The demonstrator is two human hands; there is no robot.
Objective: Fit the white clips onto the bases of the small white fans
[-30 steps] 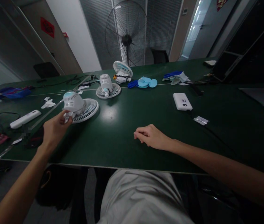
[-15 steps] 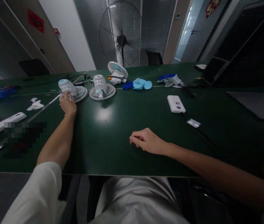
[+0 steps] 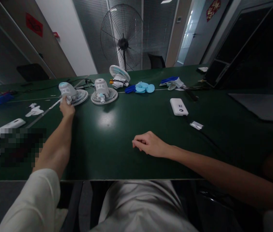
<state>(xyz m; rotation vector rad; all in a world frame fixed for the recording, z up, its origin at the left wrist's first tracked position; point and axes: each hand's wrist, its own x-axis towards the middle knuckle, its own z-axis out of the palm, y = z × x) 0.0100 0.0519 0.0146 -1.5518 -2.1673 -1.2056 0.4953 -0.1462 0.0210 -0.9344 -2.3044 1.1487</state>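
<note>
My left hand reaches out to the left small white fan, its fingers closed round the near end. That fan lies face down on its round grille, and my hand hides part of its neck. Beside it, a second white fan lies face down too, apart from my hand. Behind them a third fan leans with its grille tilted up and a dark cord about its body. My right hand rests on the green table, fingers curled in a loose fist with nothing visible in them.
Blue fan blades and blue-and-white gloves lie toward the back. A white power bank with a cable is at right. White crumpled scraps and a long white device lie at left. A large floor fan stands behind the table.
The whole view has shifted slightly. My left hand stays at the left fan, its wrist turned a little. My right hand rests in the same place.
</note>
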